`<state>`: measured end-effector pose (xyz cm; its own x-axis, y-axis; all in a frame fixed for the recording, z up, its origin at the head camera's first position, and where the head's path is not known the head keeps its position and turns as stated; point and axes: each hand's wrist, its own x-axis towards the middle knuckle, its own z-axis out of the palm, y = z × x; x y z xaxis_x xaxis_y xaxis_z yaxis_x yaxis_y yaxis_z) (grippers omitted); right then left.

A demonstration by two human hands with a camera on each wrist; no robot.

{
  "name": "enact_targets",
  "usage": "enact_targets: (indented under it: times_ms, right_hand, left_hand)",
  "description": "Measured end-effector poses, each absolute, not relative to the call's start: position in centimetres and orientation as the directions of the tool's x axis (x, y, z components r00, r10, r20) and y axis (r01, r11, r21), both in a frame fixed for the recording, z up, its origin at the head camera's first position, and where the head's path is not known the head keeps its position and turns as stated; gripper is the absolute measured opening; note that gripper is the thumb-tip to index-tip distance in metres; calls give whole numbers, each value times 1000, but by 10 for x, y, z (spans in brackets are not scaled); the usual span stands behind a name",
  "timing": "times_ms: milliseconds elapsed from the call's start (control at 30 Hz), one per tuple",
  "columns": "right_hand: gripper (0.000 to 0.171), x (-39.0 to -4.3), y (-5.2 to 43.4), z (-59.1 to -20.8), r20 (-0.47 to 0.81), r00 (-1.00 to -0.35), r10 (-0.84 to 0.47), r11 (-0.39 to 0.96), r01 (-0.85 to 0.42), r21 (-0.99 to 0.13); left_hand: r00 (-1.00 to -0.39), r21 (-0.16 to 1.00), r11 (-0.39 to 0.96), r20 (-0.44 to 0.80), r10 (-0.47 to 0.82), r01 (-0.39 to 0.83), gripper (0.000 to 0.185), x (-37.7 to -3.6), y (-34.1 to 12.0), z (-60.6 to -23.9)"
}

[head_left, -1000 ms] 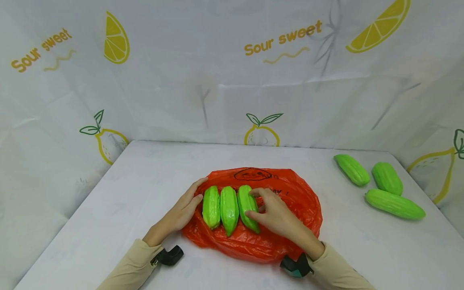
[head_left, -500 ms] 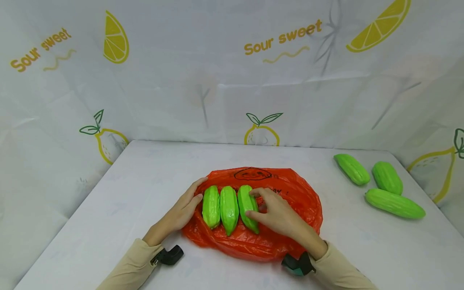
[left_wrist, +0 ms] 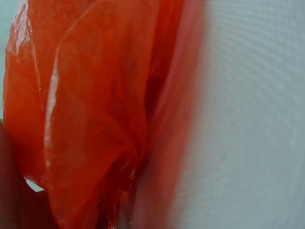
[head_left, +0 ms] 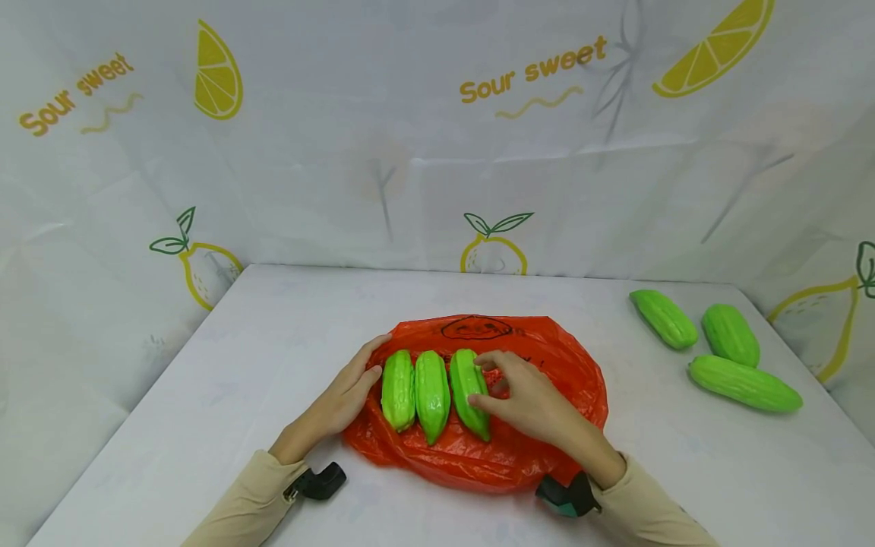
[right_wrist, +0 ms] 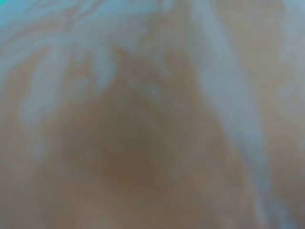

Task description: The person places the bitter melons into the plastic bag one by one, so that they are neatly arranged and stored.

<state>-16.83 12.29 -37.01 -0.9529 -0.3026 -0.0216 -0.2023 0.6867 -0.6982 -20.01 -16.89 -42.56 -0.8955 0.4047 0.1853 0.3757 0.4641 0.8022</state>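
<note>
Three bright green, ridged gourd-like vegetables lie side by side on a crumpled red plastic bag (head_left: 560, 365) in the head view: the left one (head_left: 399, 391), the middle one (head_left: 432, 395) and the right one (head_left: 467, 399). My left hand (head_left: 342, 399) rests along the bag's left edge, its fingers extended and the thumb near the left vegetable. My right hand (head_left: 522, 395) is at the right vegetable, thumb and index fingertips at its right side, fingers loosely bent. Red plastic (left_wrist: 95, 109) fills much of the left wrist view. The right wrist view is a blur of orange-brown and pale streaks.
On the right of the white table (head_left: 205, 425) lie more green vegetables: one at the back (head_left: 663, 319), a stubby one (head_left: 730, 334) and a long one (head_left: 745, 384). A white cloth (head_left: 424, 152) with lemon prints hangs behind the table.
My right hand has shifted slightly right, its fingertips drawing back a little from the right vegetable's top. The left hand has stayed in place.
</note>
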Motion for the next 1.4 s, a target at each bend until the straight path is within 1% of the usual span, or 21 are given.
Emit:
enact_targets:
  times_ms: [433,833,967,1133,1300,1400]
  right_hand:
    - [52,-166,120,-373,-39,-939,-341,651,-206,-730]
    - [52,-167,121,-370,-55,-948,-314,677,-183,-713]
    - [52,-167,124,-366,-55,-944,-326,669,-189,-719]
    - [53,-167,130,-359,-28,-925,-378,646,-242,-723]
    - [49,-167,138,-353,35,-886,-462,635,-358,-684]
    - [45,-166,142,-349,64,-867,-494,628,-407,-663]
  left_hand:
    - [-898,810,460,172,405,363,49,-200,-169,-425]
    - [-902,810,466,168,397,356,49,-199,-169,-424]
    - [-902,810,467,166,398,355,49,-199,-169,-424]
    - [-899,810,462,173,401,362,49,-200,-169,-425]
    - [-897,810,458,179,404,367,49,-200,-169,-426]
    - [-894,805,457,188,407,378,49,-200,-169,-426]
